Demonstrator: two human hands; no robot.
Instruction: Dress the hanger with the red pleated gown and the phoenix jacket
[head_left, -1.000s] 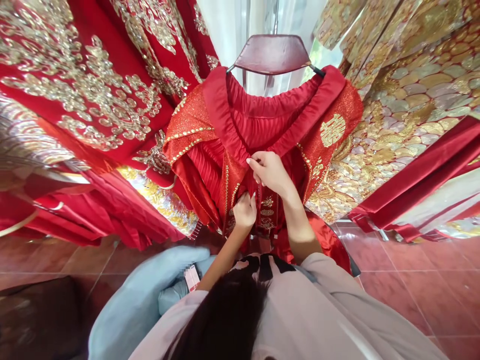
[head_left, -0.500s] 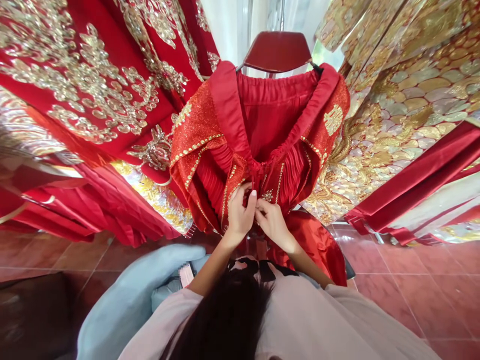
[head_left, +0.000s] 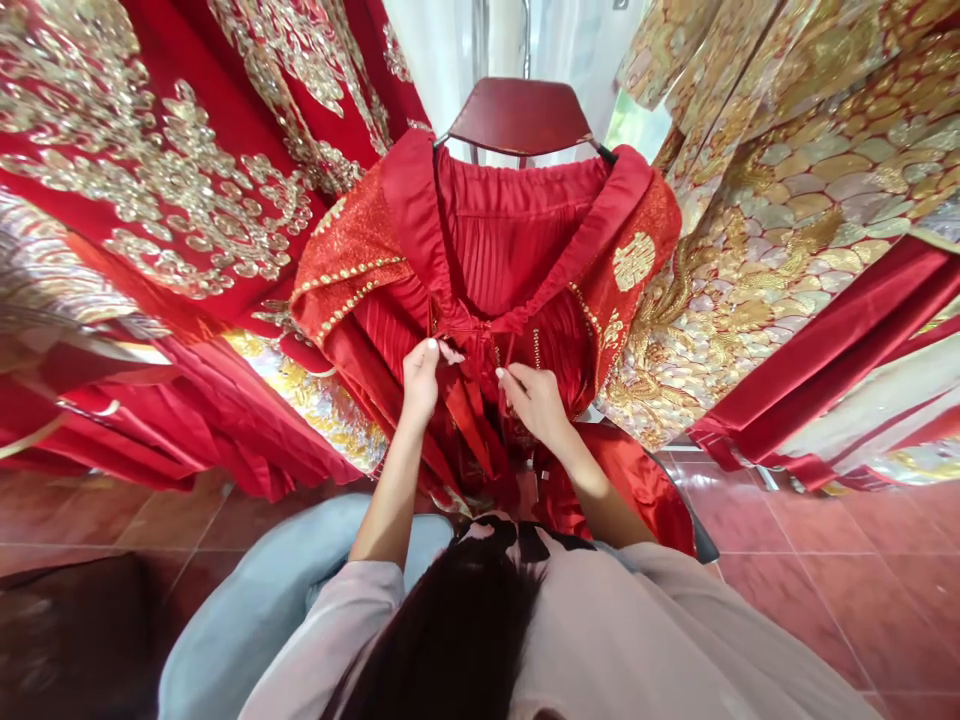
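A red pleated skirt (head_left: 465, 270) with a gathered waistband and glittery, gold-trimmed panels hangs from clips on a dark red hanger (head_left: 521, 118). The front of its waistband dips low, where a thin red drawstring (head_left: 487, 326) comes out. My left hand (head_left: 421, 382), left of the drawstring's middle, is closed in a pinch with the thumb up; the cord between its fingers is hard to see. On the other side, my right hand (head_left: 536, 402) pinches a cord end below the waistband. Both hands are in front of the skirt, apart from each other.
Red garments with beaded silver-gold work (head_left: 217, 190) hang at left. Gold scale-patterned garments (head_left: 810, 170) hang at right, beside red velvet cloth (head_left: 825, 350). Shiny red fabric (head_left: 637, 490) lies low at right. A light-blue chair (head_left: 247, 590) stands at lower left.
My hands were close together at the waistband's front; now they are spread apart, the left one farther left. The skirt and hanger have shifted left in view.
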